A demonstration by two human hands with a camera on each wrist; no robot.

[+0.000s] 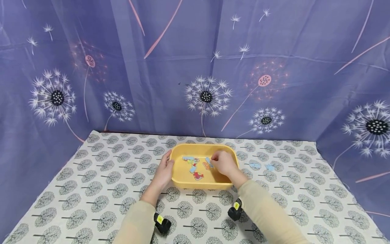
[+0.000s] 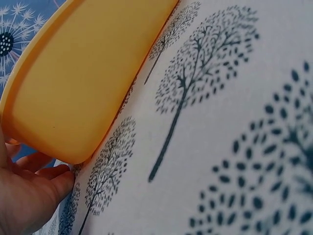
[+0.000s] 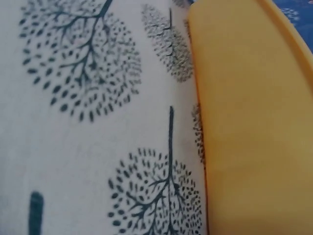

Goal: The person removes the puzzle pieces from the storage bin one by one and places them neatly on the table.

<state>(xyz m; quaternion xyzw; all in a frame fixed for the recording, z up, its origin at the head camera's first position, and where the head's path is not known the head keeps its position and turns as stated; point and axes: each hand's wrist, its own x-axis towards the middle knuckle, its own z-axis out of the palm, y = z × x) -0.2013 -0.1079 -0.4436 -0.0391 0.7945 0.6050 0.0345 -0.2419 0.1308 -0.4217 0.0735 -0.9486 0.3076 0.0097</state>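
A yellow plastic tray (image 1: 199,185) stands on the tree-print cloth, its long side toward me. My left hand (image 1: 163,172) holds the tray's left end, fingers and thumb against the outside of its wall; the left wrist view also shows this hand (image 2: 32,196) at the tray's corner. My right hand (image 1: 225,163) reaches inside, fingers bent down beside light blue pieces (image 1: 208,160) and an orange piece (image 1: 206,166). I cannot tell whether its fingertips pinch one. Left of them lie a light blue piece (image 1: 193,169), a red patterned piece (image 1: 198,176) and several small colourful flat pieces (image 1: 190,160).
Two light blue flat pieces, one nearer the tray (image 1: 254,165) and one farther right (image 1: 269,167), lie on the tree-print cloth (image 1: 286,200). A purple dandelion-print curtain (image 1: 164,84) hangs behind the table. The right wrist view shows the tray's outer wall (image 3: 254,122) and cloth.
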